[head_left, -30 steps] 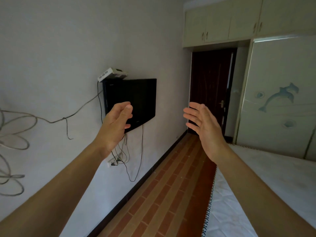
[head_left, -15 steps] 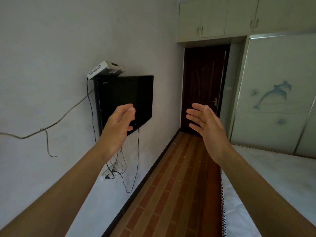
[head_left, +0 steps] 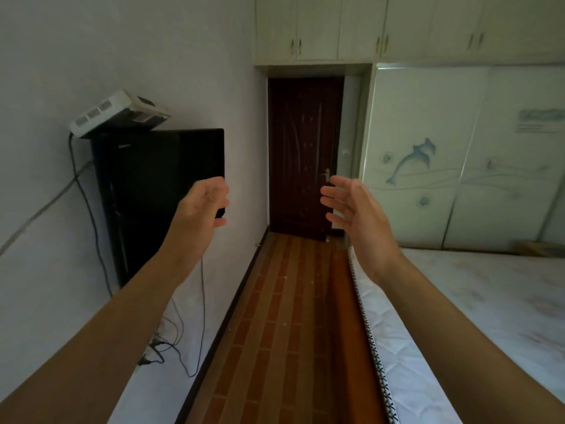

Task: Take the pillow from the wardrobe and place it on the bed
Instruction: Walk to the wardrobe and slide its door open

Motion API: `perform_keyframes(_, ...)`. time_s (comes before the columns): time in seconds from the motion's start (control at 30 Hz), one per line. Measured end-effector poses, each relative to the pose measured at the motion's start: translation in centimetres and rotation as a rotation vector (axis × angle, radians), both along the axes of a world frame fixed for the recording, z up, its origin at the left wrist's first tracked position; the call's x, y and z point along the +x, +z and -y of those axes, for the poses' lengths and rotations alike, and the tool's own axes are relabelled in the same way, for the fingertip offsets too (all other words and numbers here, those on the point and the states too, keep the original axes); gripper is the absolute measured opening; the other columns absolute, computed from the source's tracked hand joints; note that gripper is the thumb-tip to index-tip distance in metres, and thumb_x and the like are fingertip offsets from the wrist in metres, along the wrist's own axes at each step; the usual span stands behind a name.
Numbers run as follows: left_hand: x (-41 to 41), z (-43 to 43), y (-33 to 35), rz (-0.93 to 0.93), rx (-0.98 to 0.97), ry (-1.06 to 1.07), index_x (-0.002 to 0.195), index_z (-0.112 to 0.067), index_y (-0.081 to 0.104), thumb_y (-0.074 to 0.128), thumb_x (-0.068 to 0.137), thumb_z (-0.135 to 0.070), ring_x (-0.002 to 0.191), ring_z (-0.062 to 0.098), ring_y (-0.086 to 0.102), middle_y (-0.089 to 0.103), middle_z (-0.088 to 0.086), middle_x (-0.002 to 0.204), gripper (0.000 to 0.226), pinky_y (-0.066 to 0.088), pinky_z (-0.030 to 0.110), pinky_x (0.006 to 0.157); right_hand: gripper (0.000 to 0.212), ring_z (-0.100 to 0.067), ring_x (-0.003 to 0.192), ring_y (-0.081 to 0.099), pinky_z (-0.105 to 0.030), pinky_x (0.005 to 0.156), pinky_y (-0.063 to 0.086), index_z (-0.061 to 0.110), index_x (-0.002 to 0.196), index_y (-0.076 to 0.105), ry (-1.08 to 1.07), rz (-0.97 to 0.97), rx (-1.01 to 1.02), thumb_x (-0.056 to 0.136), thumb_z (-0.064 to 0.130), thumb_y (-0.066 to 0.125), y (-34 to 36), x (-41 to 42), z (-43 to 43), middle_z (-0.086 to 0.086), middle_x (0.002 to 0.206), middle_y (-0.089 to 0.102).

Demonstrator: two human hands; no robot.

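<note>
both arms are out in front, and neither has anything in it. the left hand [head_left: 203,206] hangs in the air in front of the black television [head_left: 159,191] on the wall, fingers loosely curled, grip empty. the right hand [head_left: 356,209] is spread wide, palm turned inward, fingers apart, also holding nothing. the two hands sit well apart, with the dark door [head_left: 304,154] at the end of the room showing between them.

and the pillow? nowhere to be seen. the wardrobe [head_left: 458,160], pale, with a dolphin pattern on its sliding panels, stands to the right of the door, and its panels look closed from here, so the pillow is presumably inside, hidden. the bed [head_left: 477,316] runs along the right side, its mattress bare on the part in view, just beside the strip of brown floor [head_left: 284,316] that leads toward the wardrobe.

so this looks like the very start: nothing fetched, nothing placed. still to come, by my reading, is everything: reach the wardrobe, get a panel open, take hold of the pillow, carry it over, set it down on the mattress. a white box [head_left: 117,113] perches on top of the television, with cables trailing down the wall, well clear of the route.
</note>
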State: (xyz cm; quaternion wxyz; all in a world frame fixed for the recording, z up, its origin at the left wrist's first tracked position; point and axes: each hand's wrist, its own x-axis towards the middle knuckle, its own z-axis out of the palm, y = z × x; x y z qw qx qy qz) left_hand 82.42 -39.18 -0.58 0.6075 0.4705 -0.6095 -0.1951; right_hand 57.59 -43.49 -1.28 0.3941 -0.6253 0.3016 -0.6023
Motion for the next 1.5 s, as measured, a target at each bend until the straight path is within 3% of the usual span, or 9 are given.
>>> perform_keyframes(0.1,0.5,4.3,-1.2,-0.012,0.029,-0.043,0.134,-0.030,0.046,0.042,0.093,-0.056,0.118,0.008,0.055,0.054,-0.008,0.132,0.049,0.048,0.035,0.098,0.051,-0.006,0.113,0.063,-0.039,0.104,0.048,0.030,0.128,0.057,-0.045,0.007,0.017,0.092,0.057,0.034,-0.9,0.3,3.2,0.007,0.121,0.068)
perform_keyframes(0.33,1.3,16.5,-3.1,0.017,0.056,-0.133,0.137,-0.028,0.046,0.042,0.096,-0.053,0.116,0.004,0.056,0.056,-0.011,0.128,0.049,0.047,0.029,0.094,0.055,-0.006,0.115,0.062,-0.040,0.106,0.046,0.028,0.132,0.056,-0.100,0.035,0.030,0.092,0.060,0.034,-3.6,1.0,13.4,0.006,0.123,0.067)
perform_keyframes(0.57,-0.6,31.9,-1.3,-0.039,0.050,-0.192,0.128,-0.031,0.050,0.042,0.099,-0.045,0.112,0.001,0.056,0.058,-0.012,0.123,0.034,0.047,0.023,0.086,0.058,-0.008,0.117,0.062,-0.044,0.109,0.044,0.025,0.133,0.054,-0.175,0.045,0.047,0.091,0.059,0.035,-2.3,-0.2,27.1,0.005,0.124,0.066)
perform_keyframes(0.73,-0.8,40.9,-1.3,-0.038,0.047,-0.234,0.137,-0.026,0.047,0.042,0.095,-0.054,0.113,0.001,0.056,0.057,-0.012,0.127,0.051,0.047,0.022,0.087,0.059,-0.010,0.118,0.061,-0.046,0.109,0.044,0.025,0.132,0.056,-0.195,0.031,0.041,0.090,0.060,0.035,-0.8,0.1,35.2,0.003,0.125,0.066)
perform_keyframes(0.93,0.8,51.6,-1.9,-0.077,0.053,-0.276,0.134,-0.028,0.050,0.046,0.076,-0.073,0.107,-0.004,0.060,0.060,-0.014,0.125,0.074,0.050,0.024,0.086,0.060,-0.010,0.119,0.060,-0.044,0.110,0.043,0.025,0.133,0.054,-0.217,0.002,0.055,0.089,0.060,0.034,-1.1,1.9,44.2,0.003,0.126,0.065)
perform_keyframes(1.37,4.8,75.8,-2.4,-0.088,0.059,-0.429,0.118,-0.047,0.051,0.044,0.082,-0.068,0.108,-0.005,0.060,0.059,-0.017,0.124,0.042,0.052,0.028,0.088,0.054,-0.010,0.116,0.063,-0.046,0.108,0.045,0.028,0.128,0.058,-0.334,-0.022,0.038,0.091,0.061,0.034,-0.9,6.7,65.7,0.004,0.122,0.068)
perform_keyframes(1.5,4.8,81.7,-2.5,-0.092,0.062,-0.442,0.129,-0.036,0.050,0.043,0.084,-0.067,0.112,0.001,0.059,0.058,-0.013,0.128,0.056,0.052,0.029,0.088,0.057,-0.010,0.116,0.063,-0.045,0.108,0.045,0.026,0.130,0.056,-0.348,-0.034,0.038,0.091,0.062,0.034,-0.7,7.3,71.3,0.004,0.124,0.067)
